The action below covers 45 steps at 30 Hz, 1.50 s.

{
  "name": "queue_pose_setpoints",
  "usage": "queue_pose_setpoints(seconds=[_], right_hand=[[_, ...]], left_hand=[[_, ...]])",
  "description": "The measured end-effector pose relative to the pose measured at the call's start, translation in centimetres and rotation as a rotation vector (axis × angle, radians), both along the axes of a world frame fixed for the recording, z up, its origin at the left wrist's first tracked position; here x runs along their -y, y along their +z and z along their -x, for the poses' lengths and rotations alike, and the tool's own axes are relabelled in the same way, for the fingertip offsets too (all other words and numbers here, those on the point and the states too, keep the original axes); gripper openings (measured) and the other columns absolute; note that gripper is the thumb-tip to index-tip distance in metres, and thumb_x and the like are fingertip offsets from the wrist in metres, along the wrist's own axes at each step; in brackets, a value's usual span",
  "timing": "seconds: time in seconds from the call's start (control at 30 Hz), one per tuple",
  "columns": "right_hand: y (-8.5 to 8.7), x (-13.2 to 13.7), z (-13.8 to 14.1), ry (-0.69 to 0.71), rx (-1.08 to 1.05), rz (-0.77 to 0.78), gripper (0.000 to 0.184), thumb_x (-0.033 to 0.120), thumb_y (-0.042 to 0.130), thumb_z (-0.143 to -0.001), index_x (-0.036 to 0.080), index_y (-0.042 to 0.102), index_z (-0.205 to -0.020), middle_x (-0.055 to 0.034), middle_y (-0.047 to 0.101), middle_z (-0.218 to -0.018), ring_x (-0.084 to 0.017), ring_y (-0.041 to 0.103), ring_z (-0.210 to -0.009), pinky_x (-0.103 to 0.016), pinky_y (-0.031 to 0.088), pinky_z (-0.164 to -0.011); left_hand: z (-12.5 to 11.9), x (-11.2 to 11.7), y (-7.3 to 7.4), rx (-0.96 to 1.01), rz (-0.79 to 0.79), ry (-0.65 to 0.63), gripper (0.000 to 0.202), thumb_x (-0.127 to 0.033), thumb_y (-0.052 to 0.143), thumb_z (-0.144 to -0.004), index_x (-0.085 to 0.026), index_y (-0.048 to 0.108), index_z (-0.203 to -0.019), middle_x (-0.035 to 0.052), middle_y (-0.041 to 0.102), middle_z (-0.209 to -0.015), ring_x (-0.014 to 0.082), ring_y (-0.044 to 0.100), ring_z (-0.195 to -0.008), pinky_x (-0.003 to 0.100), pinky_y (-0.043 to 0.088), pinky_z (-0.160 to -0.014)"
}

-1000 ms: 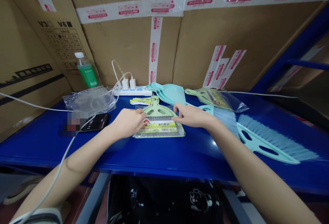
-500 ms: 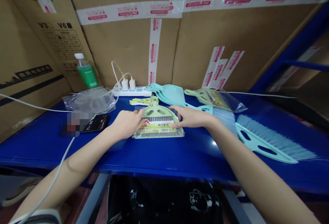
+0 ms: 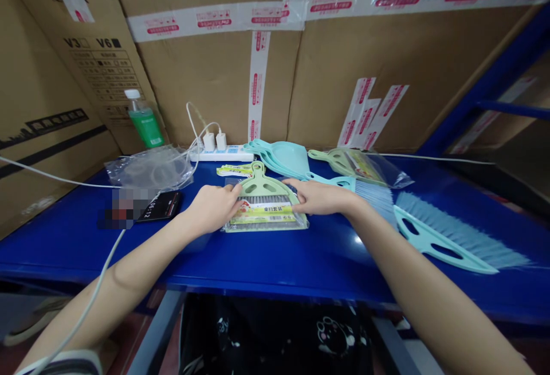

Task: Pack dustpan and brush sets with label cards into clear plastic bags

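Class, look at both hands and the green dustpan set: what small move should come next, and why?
Probably the right hand should pinch the clear bag at its right edge while the left hand steadies the green dustpan set: the set lies flat, plastic covers its lower part, and the hands are at opposite sides.
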State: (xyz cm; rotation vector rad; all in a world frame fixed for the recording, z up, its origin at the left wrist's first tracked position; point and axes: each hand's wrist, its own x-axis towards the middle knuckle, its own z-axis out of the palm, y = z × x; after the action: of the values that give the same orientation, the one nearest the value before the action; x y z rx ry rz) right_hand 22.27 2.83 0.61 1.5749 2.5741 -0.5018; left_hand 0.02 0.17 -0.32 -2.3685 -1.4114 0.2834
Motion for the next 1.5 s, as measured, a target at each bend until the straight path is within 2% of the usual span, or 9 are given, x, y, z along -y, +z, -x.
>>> queue_pose_setpoints(seconds=[0.27,0.57,0.73,0.83,0.93,1.03,1.2,1.37,1.5], right_hand=[[-0.30,-0.19,-0.38,-0.001,-0.027,-0.023,0.067,0.040,0.057,-0.076,0.015,0.040,-0.135,-0.0070,0.066,-0.086,-0.025,0.062,-0.082,-0.032,0.044,-0.068],[0.27,0.25,0.12,-0.040,-0.006,0.021,0.072,0.040,0.059,-0.075,0.013,0.037,-0.137,-0.0111,0.067,-0.095,-0.028,0.061,-0.087,-0.035,0.043,-0.072],[-0.34,-0.11,-0.06,-0.032,-0.018,0.014,0.078,0.044,0.059,-0.073,0.012,0.033,-0.139,-0.0156,0.063,-0.111,-0.030,0.059,-0.098,-0.038,0.044,-0.079],[-0.51,-0.20,-0.04,-0.015,-0.039,0.011,0.080,0.040,0.061,-0.071,0.010,0.032,-0.139,-0.0170,0.060,-0.117,-0.030,0.058,-0.102,-0.038,0.044,-0.082],[-0.29,-0.06,0.11,0.001,-0.033,0.026,0.076,0.031,0.060,-0.070,0.010,0.033,-0.138,-0.0129,0.066,-0.102,-0.028,0.061,-0.091,-0.036,0.046,-0.075],[-0.05,0.10,0.18,0.009,-0.021,0.027,0.071,0.024,0.057,-0.069,0.011,0.035,-0.136,-0.0089,0.067,-0.088,-0.025,0.062,-0.082,-0.035,0.046,-0.069],[-0.19,0.04,0.04,0.031,-0.052,-0.020,0.074,0.021,0.054,-0.066,0.010,0.035,-0.136,-0.0080,0.066,-0.084,-0.025,0.061,-0.078,-0.035,0.045,-0.066],[-0.16,-0.01,-0.11,-0.037,-0.047,-0.055,0.077,0.018,0.052,-0.065,0.008,0.032,-0.138,-0.0086,0.065,-0.084,-0.023,0.060,-0.076,-0.032,0.044,-0.065],[0.15,-0.08,-0.54,-0.058,-0.122,0.011,0.080,0.016,0.050,-0.064,0.009,0.029,-0.140,-0.0059,0.065,-0.084,-0.019,0.059,-0.067,-0.029,0.044,-0.061]], left_hand=[[0.00,0.28,0.13,0.117,0.062,-0.200,0.035,-0.036,0.032,-0.095,-0.015,0.059,-0.090,0.0062,0.064,-0.085,0.0181,0.063,-0.069,0.026,0.041,-0.054],[0.15,0.10,-0.21,0.132,0.128,-0.278,0.030,-0.036,0.041,-0.093,-0.017,0.061,-0.083,0.0036,0.063,-0.082,0.0171,0.062,-0.070,0.025,0.041,-0.056],[0.15,0.05,-0.22,0.096,0.131,-0.226,0.028,-0.038,0.044,-0.091,-0.017,0.060,-0.084,0.0041,0.062,-0.083,0.0193,0.063,-0.075,0.027,0.043,-0.058],[0.14,0.10,-0.22,0.070,0.084,-0.144,0.031,-0.043,0.045,-0.090,-0.015,0.059,-0.091,0.0077,0.062,-0.089,0.0222,0.062,-0.081,0.028,0.046,-0.061],[0.14,0.13,-0.24,0.047,0.004,-0.055,0.038,-0.047,0.045,-0.089,-0.012,0.057,-0.098,0.0118,0.061,-0.093,0.0254,0.062,-0.088,0.030,0.047,-0.064],[0.15,0.19,-0.19,0.040,-0.018,-0.008,0.040,-0.046,0.040,-0.091,-0.011,0.056,-0.100,0.0126,0.063,-0.091,0.0251,0.062,-0.085,0.029,0.047,-0.063],[0.12,0.38,0.10,0.016,0.042,-0.017,0.040,-0.044,0.033,-0.093,-0.011,0.055,-0.101,0.0124,0.065,-0.085,0.0244,0.064,-0.075,0.031,0.046,-0.060],[0.09,0.42,0.39,0.005,0.061,-0.044,0.040,-0.042,0.032,-0.094,-0.012,0.057,-0.100,0.0113,0.066,-0.083,0.0234,0.065,-0.072,0.030,0.046,-0.060],[0.09,0.46,0.49,0.014,0.070,-0.075,0.038,-0.041,0.034,-0.093,-0.013,0.060,-0.092,0.0096,0.066,-0.080,0.0222,0.065,-0.069,0.029,0.044,-0.059]])
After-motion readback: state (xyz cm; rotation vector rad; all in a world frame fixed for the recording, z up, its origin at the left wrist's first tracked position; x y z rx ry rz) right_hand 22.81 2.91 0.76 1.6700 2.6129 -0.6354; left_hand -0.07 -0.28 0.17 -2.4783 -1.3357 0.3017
